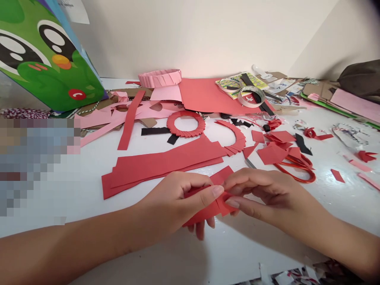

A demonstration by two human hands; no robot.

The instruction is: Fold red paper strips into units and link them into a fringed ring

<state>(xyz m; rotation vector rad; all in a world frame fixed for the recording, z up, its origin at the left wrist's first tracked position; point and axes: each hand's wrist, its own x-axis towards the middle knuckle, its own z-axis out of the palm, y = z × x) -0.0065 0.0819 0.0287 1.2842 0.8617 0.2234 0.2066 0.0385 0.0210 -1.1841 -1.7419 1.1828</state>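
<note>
Both hands are on the red folded paper [204, 213] here, held up over the near part of the white desk [166, 265]. The left hand [181, 202] has a snug grip on it, thumb pressed flat on top and fingertips poking out underneath. The right hand [276, 194] is at the other end, thumb and forefinger narrowed in a pinch on the right edge. Just beyond them there's a stack of red strips [166, 162] lying at a slant, and behind that a pleated red ring [200, 124] next to a black strip [154, 131]. To the ring's right is a pleated red arc [240, 138], open on its left side, then a messy pile of red scraps [271, 152] partly over some orange-red loop handles [311, 176]. Way at the back you get a pink pleated band [160, 79], a big red sheet [204, 97] and a tape roll [252, 104]. Oh, and a green cartoon box [44, 95] stands back left.
</note>
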